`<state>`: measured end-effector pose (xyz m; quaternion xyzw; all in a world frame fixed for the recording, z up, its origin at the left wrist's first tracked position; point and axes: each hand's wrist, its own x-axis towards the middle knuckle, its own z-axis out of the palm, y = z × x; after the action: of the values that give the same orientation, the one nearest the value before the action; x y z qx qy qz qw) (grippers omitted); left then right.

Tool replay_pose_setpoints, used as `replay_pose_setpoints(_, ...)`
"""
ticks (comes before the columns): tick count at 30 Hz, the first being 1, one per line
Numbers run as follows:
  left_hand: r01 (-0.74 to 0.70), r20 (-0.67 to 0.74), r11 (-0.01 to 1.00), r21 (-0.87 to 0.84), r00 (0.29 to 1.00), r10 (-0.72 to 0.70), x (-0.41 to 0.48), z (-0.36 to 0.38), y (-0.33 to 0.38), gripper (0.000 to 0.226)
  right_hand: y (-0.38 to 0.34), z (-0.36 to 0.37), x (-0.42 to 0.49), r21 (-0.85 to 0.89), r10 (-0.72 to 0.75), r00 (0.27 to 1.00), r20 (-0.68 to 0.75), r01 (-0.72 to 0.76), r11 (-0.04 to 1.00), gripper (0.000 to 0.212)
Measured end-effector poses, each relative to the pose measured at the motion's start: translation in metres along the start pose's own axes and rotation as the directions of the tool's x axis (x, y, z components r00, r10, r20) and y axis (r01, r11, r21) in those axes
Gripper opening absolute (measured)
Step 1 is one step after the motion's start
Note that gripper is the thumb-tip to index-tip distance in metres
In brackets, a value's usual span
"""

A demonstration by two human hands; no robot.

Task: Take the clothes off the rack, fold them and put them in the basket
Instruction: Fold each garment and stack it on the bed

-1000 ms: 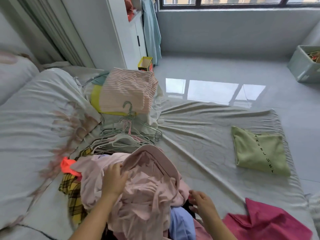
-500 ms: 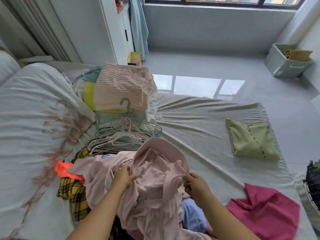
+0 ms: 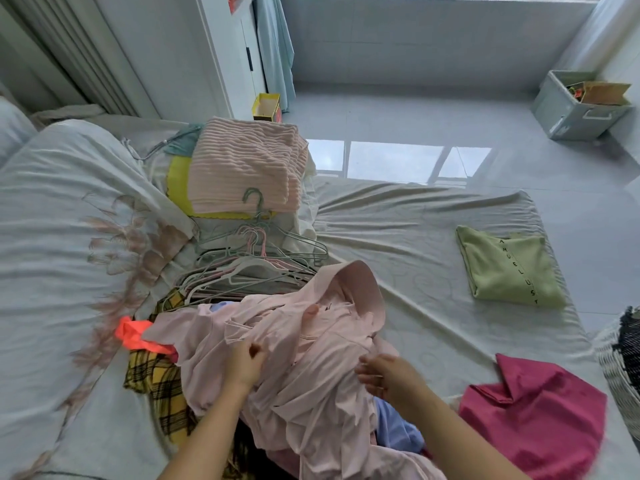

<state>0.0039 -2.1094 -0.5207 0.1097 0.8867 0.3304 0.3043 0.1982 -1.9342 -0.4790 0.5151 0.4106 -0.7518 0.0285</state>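
Sorting step: both hands are in the clothes pile on the bed [image 3: 398,237], working a pink hoodie [image 3: 311,341] that lies on top. Left hand [image 3: 244,363] pinches a fold of it; right hand [image 3: 388,374] is half-curled on the fabric, grip unclear. Folded green shirt [image 3: 509,268] lies apart, basket [image 3: 620,372] at right edge. Next, probably: pull the hoodie free, spread it flat, fold.
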Motion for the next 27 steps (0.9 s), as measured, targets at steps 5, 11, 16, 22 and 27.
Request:
replay_pose_setpoints(5,-0.161,0.134,0.963,0.215,0.982,0.134,-0.017,0.032,-0.012,0.024,0.008,0.024,-0.012,-0.065,-0.009,0.996,0.094,0.015,0.998,0.009)
replay_pose_setpoints(11,-0.008,0.187,0.999,0.054,0.982,-0.002,-0.026,0.046,0.009,0.013,0.004,0.041,-0.012,-0.081,-0.037,0.99,0.133,0.048,0.996,0.014)
replay_pose_setpoints(16,0.098,0.492,0.872,-0.479,0.853,0.175,-0.051,0.036,0.051,0.017,0.003,0.049,-0.016,-0.032,-0.029,0.986,0.162,0.035,0.999,0.021)
replay_pose_setpoints(22,0.053,0.531,0.914,-0.402,0.827,0.186,-0.052,0.028,0.063,0.022,-0.005,0.041,-0.022,-0.237,-0.036,0.988,0.152,0.072,0.969,0.026)
replay_pose_setpoints(27,0.059,0.556,0.917,-0.395,0.81,0.187,-0.046,0.016,0.068,0.029,-0.015,0.027,-0.024,-0.215,0.095,0.974,0.204,-0.051,0.975,0.022)
